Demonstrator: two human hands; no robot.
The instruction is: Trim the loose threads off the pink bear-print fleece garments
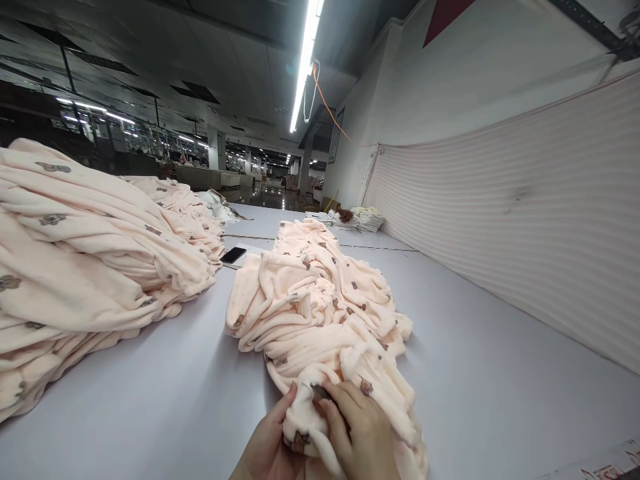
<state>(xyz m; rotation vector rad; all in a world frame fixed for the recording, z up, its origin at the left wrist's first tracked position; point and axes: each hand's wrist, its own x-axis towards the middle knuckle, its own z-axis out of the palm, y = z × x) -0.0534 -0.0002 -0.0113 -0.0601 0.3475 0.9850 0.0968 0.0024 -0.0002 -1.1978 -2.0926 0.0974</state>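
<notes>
A heap of pale peach plush fabric [325, 300] with small brown printed figures lies in front of me on the table. My left hand [273, 437] is closed on a bunched edge of this fabric, thumb on top. Close beside it, my right hand [360, 427] has its fingers curled round a small dark metal tool [320, 392], pressed against the same fold. Most of the tool is hidden by fingers and cloth, so its exact kind does not show.
A bigger pile of the same fabric [90, 260] fills the left side of the white table [475, 347]. A black phone [233, 255] lies between the piles. Stacked white pieces [367, 219] sit at the far end. A striped cloth sheet [525, 220] hangs along the right.
</notes>
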